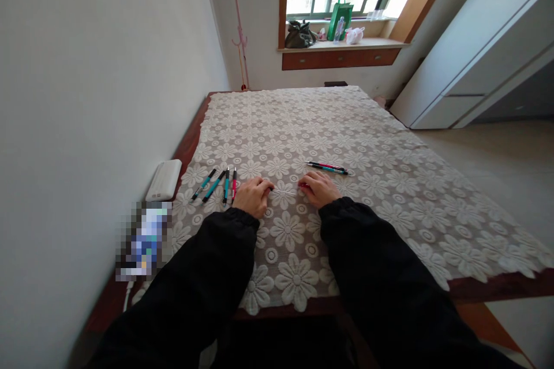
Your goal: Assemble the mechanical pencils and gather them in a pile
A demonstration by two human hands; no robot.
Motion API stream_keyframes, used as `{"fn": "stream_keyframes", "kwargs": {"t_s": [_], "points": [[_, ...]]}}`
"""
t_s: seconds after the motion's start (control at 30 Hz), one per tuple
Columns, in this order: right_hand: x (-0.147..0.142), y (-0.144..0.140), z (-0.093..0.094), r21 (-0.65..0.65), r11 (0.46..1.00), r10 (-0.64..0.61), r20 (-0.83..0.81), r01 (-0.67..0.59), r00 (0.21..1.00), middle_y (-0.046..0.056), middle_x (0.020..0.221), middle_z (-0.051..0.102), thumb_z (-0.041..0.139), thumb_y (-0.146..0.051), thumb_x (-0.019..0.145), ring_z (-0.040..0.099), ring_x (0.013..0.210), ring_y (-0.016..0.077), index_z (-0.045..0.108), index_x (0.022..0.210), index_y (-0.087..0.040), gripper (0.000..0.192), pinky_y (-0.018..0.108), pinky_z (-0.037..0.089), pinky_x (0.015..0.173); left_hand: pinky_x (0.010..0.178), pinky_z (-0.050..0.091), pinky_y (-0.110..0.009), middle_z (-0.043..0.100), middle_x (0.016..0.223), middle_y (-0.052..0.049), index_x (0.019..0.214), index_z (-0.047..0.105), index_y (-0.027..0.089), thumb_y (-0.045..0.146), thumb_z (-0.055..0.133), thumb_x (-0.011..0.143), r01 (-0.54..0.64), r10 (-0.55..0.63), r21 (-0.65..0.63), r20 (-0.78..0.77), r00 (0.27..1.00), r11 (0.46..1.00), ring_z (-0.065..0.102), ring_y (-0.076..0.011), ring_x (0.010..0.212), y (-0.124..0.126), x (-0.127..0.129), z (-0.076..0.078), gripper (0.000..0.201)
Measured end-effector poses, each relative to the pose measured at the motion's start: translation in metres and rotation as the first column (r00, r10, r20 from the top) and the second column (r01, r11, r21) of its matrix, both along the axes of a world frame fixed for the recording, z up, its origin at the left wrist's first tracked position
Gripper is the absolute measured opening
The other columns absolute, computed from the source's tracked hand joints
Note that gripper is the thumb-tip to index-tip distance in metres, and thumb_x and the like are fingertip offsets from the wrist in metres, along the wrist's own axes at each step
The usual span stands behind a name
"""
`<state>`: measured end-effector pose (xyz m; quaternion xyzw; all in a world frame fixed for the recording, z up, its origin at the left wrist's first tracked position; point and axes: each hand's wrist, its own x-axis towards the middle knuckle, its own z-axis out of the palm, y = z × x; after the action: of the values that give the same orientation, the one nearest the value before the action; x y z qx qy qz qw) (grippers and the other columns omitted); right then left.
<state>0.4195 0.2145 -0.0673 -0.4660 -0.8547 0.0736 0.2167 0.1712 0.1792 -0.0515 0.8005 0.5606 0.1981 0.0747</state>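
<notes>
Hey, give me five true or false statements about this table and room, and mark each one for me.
1. A thin pale piece shows between the left hand and the right hand. True.
2. All the pens in the left group are red. False: three teal pens and one red pen.
3. Two pens lie beyond the right hand. True.
4. A green bag stands by the window. True.
5. Both sleeves are white. False: both black sleeves.
</notes>
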Motion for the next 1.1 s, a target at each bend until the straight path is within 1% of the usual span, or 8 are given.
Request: {"fn": "stream_keyframes", "kwargs": {"t_s": [0.1, 0.2, 0.27, 0.37, 0.43, 0.77, 0.93, 1.1], "points": [[-0.002, -0.002, 0.000, 0.041, 0.999, 0.025, -0.041, -0.023, 0.999, 0.006, 0.107, 0.068, 0.058, -0.016, 0.088, 0.056, 0.105, 0.0263, 0.068, 0.103, -0.024, 0.019, 0.041, 0.039, 0.092, 0.087, 0.046, -0.038, 0.066, 0.100, -0.005, 0.102, 0.069, 0.025, 0.022, 0.051, 0.093, 0.023, -0.023, 0.004, 0.026, 0.999, 1.000, 0.060, -0.0230, 0.099, 0.000, 0.000, -0.001, 0.020], [-0.013, -0.010, 0.003, 0.088, 0.984, 0.160, -0.083, -0.152, 0.984, 0.007, 0.112, 0.067, 0.063, -0.027, 0.090, 0.056, 0.108, 0.0255, 0.065, 0.114, -0.023, 0.025, 0.041, 0.036, 0.098, 0.086, 0.047, -0.035, 0.067, 0.100, -0.004, 0.106, 0.068, 0.025, 0.024, 0.050, 0.094, 0.104, -0.104, 0.005, 0.062, 0.993, 0.995, 0.061, -0.0212, 0.098, 0.000, 0.002, -0.003, 0.021], [-0.022, -0.016, 0.005, 0.090, 0.972, 0.227, -0.081, -0.219, 0.971, 0.006, 0.107, 0.068, 0.063, -0.032, 0.092, 0.058, 0.103, 0.0240, 0.064, 0.111, -0.023, 0.021, 0.039, 0.036, 0.096, 0.087, 0.046, -0.035, 0.068, 0.100, -0.004, 0.108, 0.067, 0.026, 0.025, 0.049, 0.095, 0.177, -0.178, 0.018, 0.076, 0.981, 0.984, 0.061, -0.0202, 0.098, -0.001, 0.003, -0.004, 0.022], [-0.028, -0.020, 0.007, 0.082, 0.979, 0.194, -0.094, -0.187, 0.976, 0.004, 0.092, 0.069, 0.057, -0.027, 0.095, 0.059, 0.092, 0.0210, 0.064, 0.095, -0.022, 0.008, 0.035, 0.036, 0.089, 0.088, 0.046, -0.035, 0.068, 0.101, -0.003, 0.108, 0.067, 0.025, 0.026, 0.049, 0.096, 0.232, -0.234, 0.027, 0.099, 0.967, 0.972, 0.061, -0.0196, 0.098, 0.000, 0.003, -0.004, 0.021], [-0.026, -0.019, 0.008, 0.067, 0.987, 0.149, -0.100, -0.143, 0.984, 0.003, 0.087, 0.068, 0.055, -0.022, 0.095, 0.058, 0.088, 0.0200, 0.062, 0.089, -0.022, 0.009, 0.034, 0.036, 0.085, 0.088, 0.046, -0.035, 0.069, 0.101, -0.003, 0.106, 0.066, 0.025, 0.024, 0.050, 0.095, 0.199, -0.199, 0.012, 0.114, 0.973, 0.980, 0.061, -0.0201, 0.098, 0.000, 0.003, -0.004, 0.020], [-0.019, -0.017, 0.010, 0.046, 0.997, 0.069, -0.026, -0.068, 0.997, 0.005, 0.094, 0.066, 0.060, -0.017, 0.087, 0.055, 0.095, 0.0234, 0.061, 0.085, -0.022, 0.005, 0.036, 0.037, 0.082, 0.091, 0.044, -0.042, 0.068, 0.108, -0.004, 0.104, 0.068, 0.026, 0.019, 0.054, 0.090, 0.025, -0.027, 0.044, 0.057, 0.998, 0.999, 0.059, -0.0247, 0.105, 0.000, 0.000, -0.006, 0.021], [-0.023, -0.018, 0.008, 0.035, 0.994, 0.102, -0.052, -0.100, 0.993, 0.006, 0.098, 0.065, 0.061, -0.020, 0.088, 0.055, 0.096, 0.0235, 0.064, 0.087, -0.022, 0.003, 0.036, 0.039, 0.084, 0.102, 0.041, -0.043, 0.066, 0.118, -0.004, 0.104, 0.069, 0.026, 0.031, 0.059, 0.091, 0.137, -0.151, 0.110, 0.133, 0.980, 0.984, 0.056, -0.0232, 0.114, -0.002, 0.003, -0.003, 0.017], [-0.022, -0.019, 0.010, 0.040, 0.988, 0.152, -0.089, -0.149, 0.984, 0.006, 0.108, 0.066, 0.064, -0.019, 0.085, 0.054, 0.104, 0.0242, 0.065, 0.084, -0.022, 0.003, 0.039, 0.039, 0.088, 0.109, 0.038, -0.047, 0.068, 0.116, -0.003, 0.085, 0.071, 0.025, 0.032, 0.068, 0.083, 0.206, -0.221, 0.138, 0.100, 0.970, 0.969, 0.053, -0.0255, 0.121, -0.003, 0.004, -0.001, 0.007]]}}
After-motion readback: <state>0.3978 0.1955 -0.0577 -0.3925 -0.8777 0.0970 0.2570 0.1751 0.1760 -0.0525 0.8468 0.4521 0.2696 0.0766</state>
